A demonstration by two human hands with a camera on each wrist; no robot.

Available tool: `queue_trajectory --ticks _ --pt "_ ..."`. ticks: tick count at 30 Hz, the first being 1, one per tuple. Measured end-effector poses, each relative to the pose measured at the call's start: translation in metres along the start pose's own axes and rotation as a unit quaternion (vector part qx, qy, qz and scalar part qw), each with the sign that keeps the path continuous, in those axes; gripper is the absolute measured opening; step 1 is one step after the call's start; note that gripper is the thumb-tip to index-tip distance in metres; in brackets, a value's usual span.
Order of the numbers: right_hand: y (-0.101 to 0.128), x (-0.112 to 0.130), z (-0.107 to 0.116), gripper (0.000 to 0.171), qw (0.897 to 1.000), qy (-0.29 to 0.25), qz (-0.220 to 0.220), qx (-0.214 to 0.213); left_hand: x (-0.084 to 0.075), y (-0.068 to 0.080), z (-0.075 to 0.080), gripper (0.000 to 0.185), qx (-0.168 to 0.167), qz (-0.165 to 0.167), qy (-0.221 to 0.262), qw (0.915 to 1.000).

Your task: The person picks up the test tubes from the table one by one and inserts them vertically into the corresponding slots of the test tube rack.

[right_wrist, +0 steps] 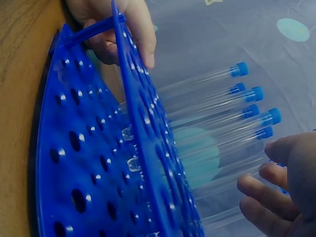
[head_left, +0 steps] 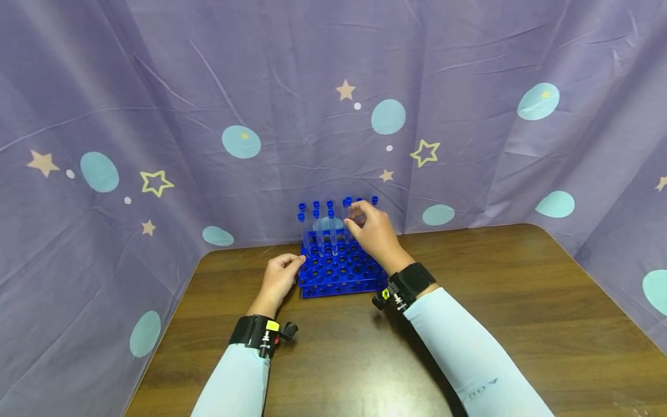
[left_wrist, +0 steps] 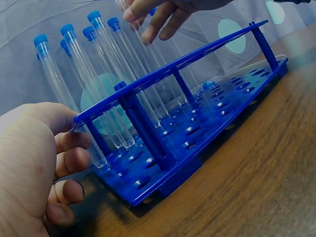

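A blue test tube rack (head_left: 339, 277) with two perforated tiers stands on the table. My left hand (head_left: 279, 277) grips its left end, thumb on the upper tier's edge and the other fingers curled below, as the left wrist view shows. Several clear test tubes with blue caps (left_wrist: 55, 69) stand upright in the rack's back rows, mostly toward the left. Over the back of the rack, my right hand (head_left: 376, 233) pinches a capped test tube (head_left: 348, 202) near its top between thumb and forefinger. Its lower part reaches down among the rack's holes.
Front rows of the rack show bare holes (right_wrist: 79, 201). Behind the rack, a purple patterned curtain (head_left: 292, 191) hangs close to the back edge of the brown wooden table (head_left: 333, 347). More blue caps (head_left: 374, 200) show beyond the right hand.
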State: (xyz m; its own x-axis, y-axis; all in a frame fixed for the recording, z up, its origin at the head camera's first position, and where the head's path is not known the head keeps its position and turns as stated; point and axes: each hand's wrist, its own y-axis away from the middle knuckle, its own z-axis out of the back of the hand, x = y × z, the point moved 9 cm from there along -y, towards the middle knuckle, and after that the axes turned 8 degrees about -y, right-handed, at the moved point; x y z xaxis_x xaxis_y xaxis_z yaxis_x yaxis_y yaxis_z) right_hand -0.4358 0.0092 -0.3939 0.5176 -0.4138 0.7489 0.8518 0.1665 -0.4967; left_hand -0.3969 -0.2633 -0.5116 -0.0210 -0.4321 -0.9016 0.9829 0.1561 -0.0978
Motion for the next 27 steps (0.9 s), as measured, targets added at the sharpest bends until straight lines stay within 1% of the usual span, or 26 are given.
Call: queue_trajectory --ticks 5,17,27 --pt "0.0 -0.004 -0.004 0.031 1.0 0.015 -0.001 0.004 -0.001 0.0 0.0 0.029 -0.001 -0.001 -0.001 1.0" --pt "0.003 -0.017 -0.015 0.031 0.998 0.05 -0.023 0.028 0.0 0.001 -0.001 0.029 0.001 -0.001 0.004 1.0" --pt "0.003 -0.017 -0.018 0.03 0.997 0.062 -0.008 0.034 -0.001 0.002 0.0 0.029 0.002 0.001 -0.001 1.0"
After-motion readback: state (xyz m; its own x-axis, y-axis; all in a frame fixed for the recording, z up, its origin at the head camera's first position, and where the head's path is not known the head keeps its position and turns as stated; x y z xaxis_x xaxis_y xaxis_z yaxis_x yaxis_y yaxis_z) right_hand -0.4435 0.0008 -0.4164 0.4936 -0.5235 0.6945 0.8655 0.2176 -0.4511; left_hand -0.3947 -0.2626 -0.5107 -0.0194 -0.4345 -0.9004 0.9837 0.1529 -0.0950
